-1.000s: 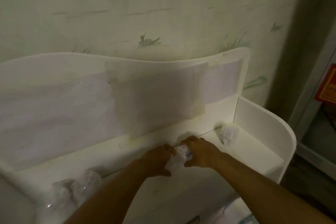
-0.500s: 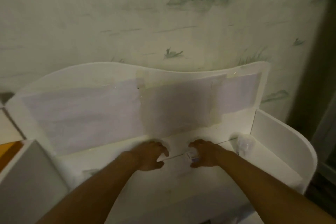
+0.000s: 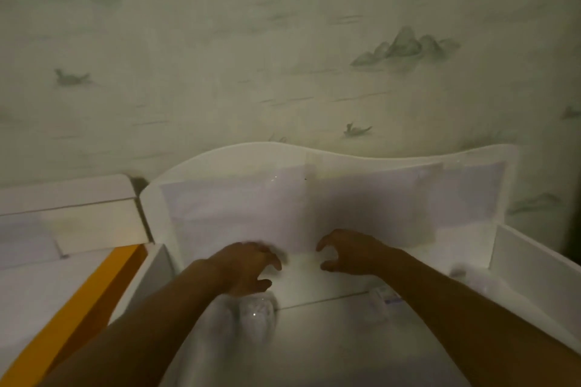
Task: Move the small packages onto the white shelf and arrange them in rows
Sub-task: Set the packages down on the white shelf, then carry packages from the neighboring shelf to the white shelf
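Both hands hang over the white shelf (image 3: 314,280) with nothing in them: left hand (image 3: 248,267) has fingers loosely curled and spread, right hand (image 3: 352,253) is a half-open claw. One clear small package (image 3: 256,313) sits just below the left hand, another (image 3: 382,300) is partly hidden by the right forearm (pretty blurry). An orange edge (image 3: 78,314) shows at left, painted wallpaper (image 3: 283,56) behind.

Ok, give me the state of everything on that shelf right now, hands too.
left hand: above the shelf, fingers loosely curled, holding nothing.
right hand: above the shelf, fingers curled, holding nothing.
clear package: lying on the shelf just below the left hand, untouched.
labelled package: lying on the shelf, partly hidden by the right forearm.
white shelf: upright against the wall.
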Available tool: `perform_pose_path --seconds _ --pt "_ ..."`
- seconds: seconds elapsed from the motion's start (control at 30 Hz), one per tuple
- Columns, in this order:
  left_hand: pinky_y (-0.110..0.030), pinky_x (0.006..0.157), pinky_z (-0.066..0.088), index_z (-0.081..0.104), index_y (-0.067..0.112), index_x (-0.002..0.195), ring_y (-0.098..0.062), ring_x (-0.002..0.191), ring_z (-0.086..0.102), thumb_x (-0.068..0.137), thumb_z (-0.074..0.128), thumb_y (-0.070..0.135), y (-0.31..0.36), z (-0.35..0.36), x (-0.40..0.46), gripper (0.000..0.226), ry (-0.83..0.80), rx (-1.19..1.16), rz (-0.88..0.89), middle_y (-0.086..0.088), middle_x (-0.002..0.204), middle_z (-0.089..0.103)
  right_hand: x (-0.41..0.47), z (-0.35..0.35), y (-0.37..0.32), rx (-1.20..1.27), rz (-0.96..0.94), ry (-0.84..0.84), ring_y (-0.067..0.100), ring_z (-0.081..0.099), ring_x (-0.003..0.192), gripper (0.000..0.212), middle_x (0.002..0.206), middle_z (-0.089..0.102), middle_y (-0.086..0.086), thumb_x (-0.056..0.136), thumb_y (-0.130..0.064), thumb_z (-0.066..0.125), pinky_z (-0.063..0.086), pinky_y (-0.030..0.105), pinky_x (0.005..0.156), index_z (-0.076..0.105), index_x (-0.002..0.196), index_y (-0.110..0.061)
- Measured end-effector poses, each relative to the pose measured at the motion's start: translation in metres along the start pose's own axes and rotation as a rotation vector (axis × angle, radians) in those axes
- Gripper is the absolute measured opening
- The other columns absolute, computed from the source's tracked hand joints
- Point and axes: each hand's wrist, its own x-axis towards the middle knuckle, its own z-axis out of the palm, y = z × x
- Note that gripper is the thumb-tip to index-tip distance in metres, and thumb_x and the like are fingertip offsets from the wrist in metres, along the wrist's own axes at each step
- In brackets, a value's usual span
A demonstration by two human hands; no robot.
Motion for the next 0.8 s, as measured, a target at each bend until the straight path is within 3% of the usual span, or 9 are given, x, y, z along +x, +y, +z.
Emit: perform_pose_path --seconds 0.33,0.5,0.8 --pt "-0.030 0.108 0.036 0.042 0.032 0.139 -0.016 0.132 0.044 0.090 0.057 0.031 -0.094 -0.030 -0.120 0.051 0.054 -0.083 -0.167 0.006 0.146 0.042 0.031 -0.031 -0.151 -0.010 -0.163 0.157 0.018 0.046 0.127 0.051 0.140 0.050 -0.002 0.087 -0.042 0.064 0.036 0.033 0.108 0.051 0.134 -0.026" --pt "-0.034 0.103 0.040 0.043 0.029 0.138 -0.019 0.126 0.047 0.094 0.055 0.036 -0.154 -0.029 -0.205 0.046 0.063 -0.099 -0.243 0.001 0.141 0.046 0.052 -0.032 -0.260 0.055 -0.282 0.199 0.017 0.050 0.124 0.047 0.136 0.055 -0.001 0.087 -0.038 0.065 0.037 0.031 0.107 0.056 0.130 -0.022" --pt "-0.030 0.104 0.037 0.045 0.034 0.136 -0.015 0.128 0.046 0.094 0.054 0.034 -0.240 0.019 -0.362 0.043 0.046 -0.103 -0.411 0.006 0.144 0.045 0.085 0.019 -0.453 -0.098 -0.451 0.058 0.019 0.046 0.125 0.049 0.139 0.052 -0.001 0.089 -0.044 0.060 0.040 0.039 0.106 0.050 0.133 -0.025"
